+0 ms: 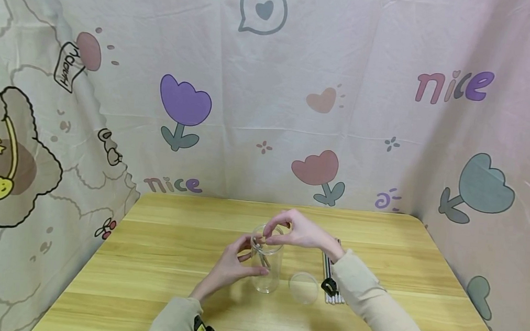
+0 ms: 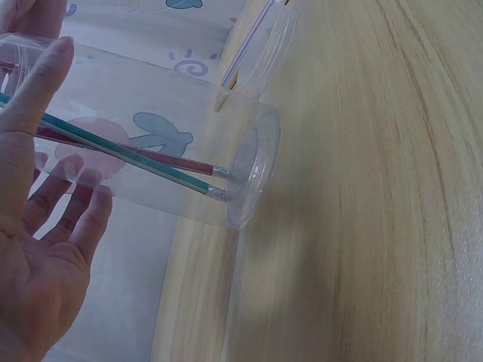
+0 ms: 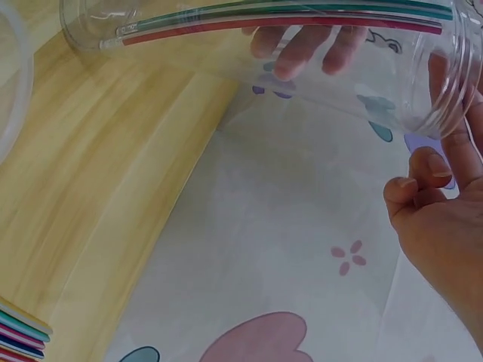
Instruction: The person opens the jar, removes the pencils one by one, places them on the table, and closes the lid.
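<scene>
A clear plastic jar (image 1: 270, 279) stands on the table, and my left hand (image 1: 232, 268) grips its side, fingers behind and thumb in front. Inside lean a green pencil (image 2: 143, 158) and a red pencil (image 2: 185, 162), their metal-banded ends down at the jar's base. My right hand (image 1: 299, 231) is over the jar's mouth, thumb and forefinger bent close together at the rim. Its other fingers are curled in the right wrist view; whether the fingertips pinch anything is hidden by the rim. The pencils' upper ends lie near those fingertips.
A clear round lid (image 1: 303, 287) lies flat just right of the jar. Beyond it, a row of coloured pencils (image 3: 23, 332) lies on the wooden table (image 1: 141, 281), partly under my right forearm. A patterned cloth (image 1: 260, 107) hangs behind and at both sides.
</scene>
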`<state>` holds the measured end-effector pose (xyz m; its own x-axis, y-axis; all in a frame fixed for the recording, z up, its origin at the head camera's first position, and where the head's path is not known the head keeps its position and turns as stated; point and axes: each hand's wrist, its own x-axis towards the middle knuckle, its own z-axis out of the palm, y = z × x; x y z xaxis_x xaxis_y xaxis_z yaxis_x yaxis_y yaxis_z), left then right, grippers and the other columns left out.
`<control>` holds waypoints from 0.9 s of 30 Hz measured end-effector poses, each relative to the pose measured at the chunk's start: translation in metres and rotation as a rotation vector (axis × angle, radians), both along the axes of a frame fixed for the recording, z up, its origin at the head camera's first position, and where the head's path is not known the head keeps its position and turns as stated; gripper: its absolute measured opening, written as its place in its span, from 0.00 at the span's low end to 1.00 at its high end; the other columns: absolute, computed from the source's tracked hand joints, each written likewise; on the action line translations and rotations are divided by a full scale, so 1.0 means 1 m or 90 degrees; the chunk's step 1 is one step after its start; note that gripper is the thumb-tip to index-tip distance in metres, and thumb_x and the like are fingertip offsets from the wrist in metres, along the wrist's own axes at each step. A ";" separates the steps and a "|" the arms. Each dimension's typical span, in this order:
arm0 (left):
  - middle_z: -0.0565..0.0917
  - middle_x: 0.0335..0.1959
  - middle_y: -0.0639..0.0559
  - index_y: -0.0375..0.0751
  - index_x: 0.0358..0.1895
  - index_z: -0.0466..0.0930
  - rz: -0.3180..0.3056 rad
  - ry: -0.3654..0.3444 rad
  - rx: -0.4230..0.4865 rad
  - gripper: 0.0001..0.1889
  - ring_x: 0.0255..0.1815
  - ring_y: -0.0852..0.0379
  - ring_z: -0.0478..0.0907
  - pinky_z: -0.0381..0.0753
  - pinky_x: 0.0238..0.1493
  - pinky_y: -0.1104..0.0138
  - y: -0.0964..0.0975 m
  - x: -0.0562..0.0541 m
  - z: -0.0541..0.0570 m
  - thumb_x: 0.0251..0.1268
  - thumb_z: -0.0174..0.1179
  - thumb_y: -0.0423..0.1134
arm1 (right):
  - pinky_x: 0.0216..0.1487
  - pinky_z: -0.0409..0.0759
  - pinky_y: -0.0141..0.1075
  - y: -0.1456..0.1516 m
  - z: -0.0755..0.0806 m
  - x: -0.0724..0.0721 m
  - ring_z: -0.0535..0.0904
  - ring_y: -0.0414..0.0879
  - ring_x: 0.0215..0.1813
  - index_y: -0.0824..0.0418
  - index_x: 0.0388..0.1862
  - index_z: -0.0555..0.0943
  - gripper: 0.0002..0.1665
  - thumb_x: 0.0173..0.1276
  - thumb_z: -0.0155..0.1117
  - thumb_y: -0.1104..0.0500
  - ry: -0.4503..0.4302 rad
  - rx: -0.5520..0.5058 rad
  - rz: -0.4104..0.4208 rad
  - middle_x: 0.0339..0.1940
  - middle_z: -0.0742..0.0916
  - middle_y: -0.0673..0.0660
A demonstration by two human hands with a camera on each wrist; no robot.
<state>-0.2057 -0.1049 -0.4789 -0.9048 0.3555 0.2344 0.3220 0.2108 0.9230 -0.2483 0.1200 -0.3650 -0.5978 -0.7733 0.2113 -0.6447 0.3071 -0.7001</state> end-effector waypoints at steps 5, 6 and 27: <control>0.79 0.61 0.44 0.49 0.66 0.71 0.001 0.002 0.000 0.39 0.63 0.44 0.76 0.81 0.67 0.51 0.000 -0.001 -0.001 0.48 0.80 0.42 | 0.61 0.80 0.51 -0.004 -0.002 -0.002 0.82 0.39 0.49 0.55 0.38 0.88 0.05 0.63 0.74 0.58 0.034 0.018 0.015 0.40 0.92 0.48; 0.79 0.61 0.45 0.49 0.66 0.71 0.000 0.002 0.001 0.39 0.63 0.45 0.76 0.81 0.67 0.51 0.000 -0.001 -0.001 0.48 0.80 0.42 | 0.65 0.77 0.53 -0.005 -0.002 -0.002 0.83 0.39 0.50 0.55 0.38 0.88 0.05 0.63 0.74 0.58 0.042 0.021 0.019 0.41 0.92 0.48; 0.79 0.62 0.50 0.55 0.64 0.72 -0.006 -0.007 -0.001 0.37 0.65 0.46 0.75 0.79 0.69 0.50 0.000 0.001 0.001 0.49 0.80 0.43 | 0.71 0.59 0.60 -0.020 -0.006 -0.009 0.74 0.36 0.47 0.56 0.37 0.88 0.08 0.58 0.76 0.61 0.074 0.059 0.067 0.40 0.92 0.49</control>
